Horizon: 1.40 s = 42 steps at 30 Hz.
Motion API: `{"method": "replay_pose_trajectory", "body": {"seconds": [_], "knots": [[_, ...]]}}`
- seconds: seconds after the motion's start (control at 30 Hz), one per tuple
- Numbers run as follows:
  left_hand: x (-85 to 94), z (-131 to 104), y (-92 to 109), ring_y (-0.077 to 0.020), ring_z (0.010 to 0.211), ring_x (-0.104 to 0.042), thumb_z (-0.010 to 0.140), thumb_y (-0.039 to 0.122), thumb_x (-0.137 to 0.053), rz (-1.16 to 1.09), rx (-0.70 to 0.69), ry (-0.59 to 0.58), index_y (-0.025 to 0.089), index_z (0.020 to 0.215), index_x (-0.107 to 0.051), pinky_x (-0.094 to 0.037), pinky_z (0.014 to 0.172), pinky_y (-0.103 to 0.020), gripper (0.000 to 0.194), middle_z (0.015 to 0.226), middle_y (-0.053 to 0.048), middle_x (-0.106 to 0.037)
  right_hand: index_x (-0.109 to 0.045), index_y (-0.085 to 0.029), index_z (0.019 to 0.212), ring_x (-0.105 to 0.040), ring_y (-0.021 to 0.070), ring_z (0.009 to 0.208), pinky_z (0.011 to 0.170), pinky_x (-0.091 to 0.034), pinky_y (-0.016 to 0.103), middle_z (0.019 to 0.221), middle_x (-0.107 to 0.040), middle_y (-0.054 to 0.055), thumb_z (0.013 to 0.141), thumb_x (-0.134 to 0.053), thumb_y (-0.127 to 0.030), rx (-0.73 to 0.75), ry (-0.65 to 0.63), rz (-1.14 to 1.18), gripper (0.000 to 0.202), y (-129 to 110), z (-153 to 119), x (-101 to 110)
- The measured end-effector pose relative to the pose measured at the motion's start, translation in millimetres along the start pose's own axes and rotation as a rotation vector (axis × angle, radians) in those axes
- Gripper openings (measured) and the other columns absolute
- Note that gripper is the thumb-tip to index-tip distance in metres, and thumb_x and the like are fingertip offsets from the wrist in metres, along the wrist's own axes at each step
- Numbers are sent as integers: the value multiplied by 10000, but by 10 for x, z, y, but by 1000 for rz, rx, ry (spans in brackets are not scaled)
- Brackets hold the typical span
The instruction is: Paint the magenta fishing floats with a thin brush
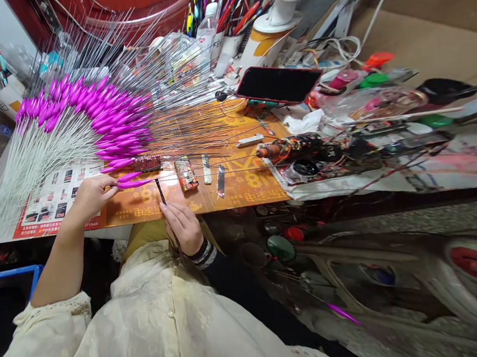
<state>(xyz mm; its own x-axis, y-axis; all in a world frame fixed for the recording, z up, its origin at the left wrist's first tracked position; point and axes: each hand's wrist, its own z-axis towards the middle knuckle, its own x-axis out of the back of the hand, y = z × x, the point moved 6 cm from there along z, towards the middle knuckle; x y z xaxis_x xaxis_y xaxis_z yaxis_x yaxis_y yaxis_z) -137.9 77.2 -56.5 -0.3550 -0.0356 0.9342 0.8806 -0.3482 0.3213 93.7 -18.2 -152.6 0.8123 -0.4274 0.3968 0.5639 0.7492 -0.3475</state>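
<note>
My left hand (92, 193) is closed at the front of the table, its fingertips pinching a purple fishing float (134, 184) with a long thin stem pointing right. My right hand (183, 226) is wrapped round a slim dark brush (160, 191), whose tip is at or close to the float's right end; I cannot tell whether they touch. Beyond my left hand a large fan of purple floats (119, 114) covers the table, with white stems (54, 153) toward me and thin dark stems toward the back. A paint-spotted block (186, 173) lies just past the brush.
Two small flat strips (206, 169) lie right of the block. A phone (279, 84) is propped up behind, near a white fan (275, 22) and cups of tools (232, 43). A paint-crusted handle (286, 147) and clutter fill the right side. Below the table edge stands a green-topped container (281, 248).
</note>
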Motion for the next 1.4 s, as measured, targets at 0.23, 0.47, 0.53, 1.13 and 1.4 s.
{"method": "replay_pose_trajectory", "body": {"seconds": [0.23, 0.47, 0.53, 1.13, 1.4], "knots": [[99, -42, 94, -179, 780, -631, 958, 338, -539, -16, -59, 8, 190, 874, -723, -439, 718, -283, 251, 850, -57, -726, -464, -169, 1539, -740, 243, 1090, 935, -650, 417, 1161, -766, 138, 969, -520, -105, 53, -8, 50, 576, 15, -43, 52], [624, -173, 132, -196, 859, -600, 1024, 338, -424, 74, -103, 117, 191, 935, -703, -453, 776, -295, 328, 884, -71, -671, -478, -181, 1535, -746, 232, 1052, 891, -661, 394, 1099, -778, 116, 965, -522, -110, 76, 40, 117, 576, 35, -54, 72], [701, -169, 34, -193, 859, -592, 1033, 355, -411, 116, -57, 156, 196, 982, -705, -449, 769, -294, 338, 891, -66, -655, -490, -191, 1527, -748, 232, 1054, 897, -661, 398, 1115, -778, 114, 970, -524, -126, 76, 38, 121, 561, 38, -58, 67], [479, 54, -381, -142, 645, -557, 882, 412, -609, 0, 72, 182, 221, 861, -753, -403, 630, -265, 240, 769, -4, -681, -578, -173, 1411, -760, 208, 952, 794, -665, 369, 1005, -786, 102, 985, -480, -177, 132, 101, 85, 436, 154, 35, 486], [438, -39, -144, -110, 540, -448, 819, 482, -621, -16, 123, 141, 213, 727, -697, -329, 558, -261, 295, 642, 18, -594, -583, -199, 1414, -750, 211, 916, 778, -646, 375, 997, -787, 95, 949, -501, -122, 37, 234, -43, 479, 582, 103, 1017]]}}
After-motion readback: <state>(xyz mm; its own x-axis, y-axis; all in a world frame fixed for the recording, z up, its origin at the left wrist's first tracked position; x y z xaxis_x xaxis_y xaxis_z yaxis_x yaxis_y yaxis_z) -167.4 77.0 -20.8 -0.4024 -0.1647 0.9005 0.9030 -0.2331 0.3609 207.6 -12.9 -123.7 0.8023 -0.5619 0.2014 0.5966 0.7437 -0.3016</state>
